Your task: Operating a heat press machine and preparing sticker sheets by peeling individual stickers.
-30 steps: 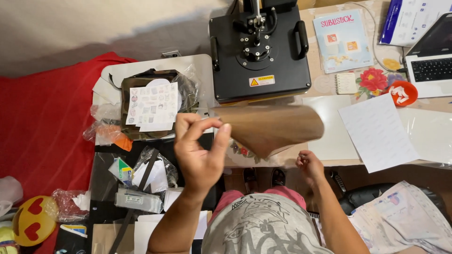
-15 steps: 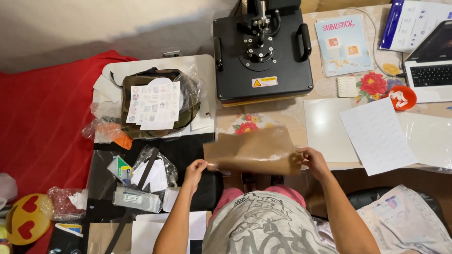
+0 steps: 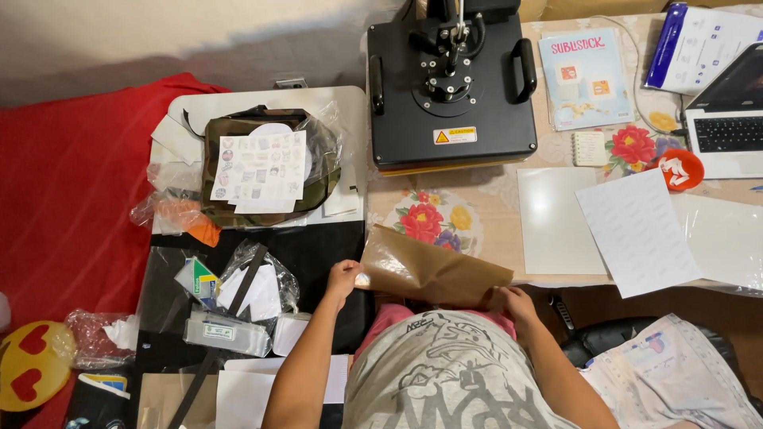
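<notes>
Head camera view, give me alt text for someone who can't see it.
A seated person's left hand and right hand hold a brown paper sheet at the edge of a table, below a black heat press.

Heat press [image 3: 453, 87] at back of table [image 3: 501, 202], centre. Right of it a booklet [image 3: 586, 77]; laptop [image 3: 727, 127] at far right edge. Loose paper sheet [image 3: 638, 232] lies in front of these. Bag [image 3: 262, 163] with sticker sheet [image 3: 260, 168] on it sits left of press. Folded sheet [image 3: 429, 274] at table's near edge, left hand [image 3: 343, 280] and right hand [image 3: 515, 303] at its ends.
</notes>
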